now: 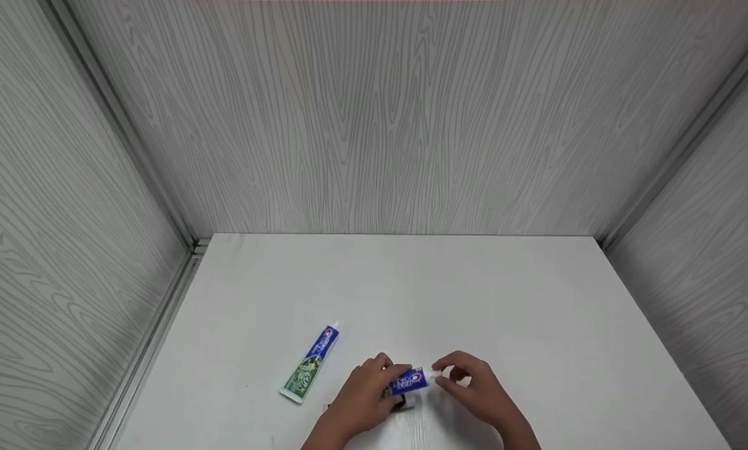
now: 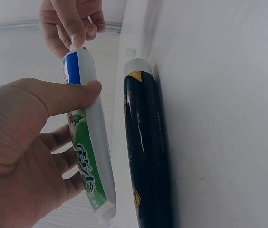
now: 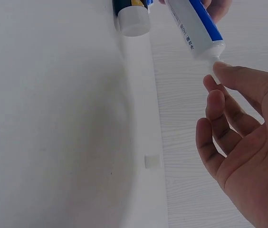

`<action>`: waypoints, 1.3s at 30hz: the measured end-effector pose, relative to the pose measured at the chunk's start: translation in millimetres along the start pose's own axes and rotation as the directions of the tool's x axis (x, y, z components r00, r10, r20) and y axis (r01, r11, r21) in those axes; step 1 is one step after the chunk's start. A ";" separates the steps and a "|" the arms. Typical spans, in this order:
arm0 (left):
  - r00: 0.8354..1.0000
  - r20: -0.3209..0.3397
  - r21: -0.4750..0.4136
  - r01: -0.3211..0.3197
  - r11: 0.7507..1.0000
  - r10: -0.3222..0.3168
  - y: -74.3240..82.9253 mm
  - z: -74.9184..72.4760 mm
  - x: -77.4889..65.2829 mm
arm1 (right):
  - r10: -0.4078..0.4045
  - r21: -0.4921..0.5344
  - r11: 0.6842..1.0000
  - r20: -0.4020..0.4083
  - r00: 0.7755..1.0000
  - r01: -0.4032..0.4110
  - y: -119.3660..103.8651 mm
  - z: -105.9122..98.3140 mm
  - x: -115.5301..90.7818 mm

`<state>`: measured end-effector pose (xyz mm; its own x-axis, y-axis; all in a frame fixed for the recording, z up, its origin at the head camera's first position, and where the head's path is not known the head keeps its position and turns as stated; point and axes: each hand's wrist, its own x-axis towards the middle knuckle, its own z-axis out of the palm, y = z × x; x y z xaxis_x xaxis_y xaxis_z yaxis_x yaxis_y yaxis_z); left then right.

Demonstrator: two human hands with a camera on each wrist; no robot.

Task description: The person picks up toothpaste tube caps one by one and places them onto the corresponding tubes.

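My left hand (image 1: 361,397) grips a blue, green and white toothpaste tube (image 1: 411,379) around its body, above the table. In the left wrist view the thumb lies across the tube (image 2: 93,121). At the tube's narrow end, my right hand (image 1: 479,387) pinches the small white tip (image 3: 214,62) between thumb and index finger. Whether that tip is a cap or the bare nozzle, I cannot tell, as the fingertips cover much of it. Below the held tube lies a dark tube (image 2: 146,137) with a white cap (image 3: 134,21), mostly behind my left hand in the head view.
Left of my hands, a second blue and green toothpaste tube (image 1: 311,364) lies on the white table (image 1: 505,294), its narrow end pointing away. Grey wood-grain panels stand at the back (image 1: 374,119), left (image 1: 55,250) and right (image 1: 712,250). The table's near edge runs beside the dark tube.
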<state>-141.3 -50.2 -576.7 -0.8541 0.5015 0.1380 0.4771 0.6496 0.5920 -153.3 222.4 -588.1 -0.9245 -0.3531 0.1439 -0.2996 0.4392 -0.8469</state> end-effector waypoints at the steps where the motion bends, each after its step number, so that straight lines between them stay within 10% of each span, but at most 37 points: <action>1: 1.000 0.000 0.000 -0.001 1.000 0.001 0.0 0.2 0.0 | 0.003 0.002 1.000 0.002 1.000 -0.003 -0.3 0.1 -0.2; 39: 1.000 0.015 0.002 -0.003 1.000 0.003 6.1 3.5 -0.6 | 0.171 0.067 0.983 0.024 0.985 -0.172 0.2 -8.3 -4.1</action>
<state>-137.2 -44.5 -576.0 -0.8492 0.5123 0.1280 0.4804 0.6489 0.5900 -151.5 230.8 -584.7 -0.9562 -0.2924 -0.0154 -0.1194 0.4374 -0.8913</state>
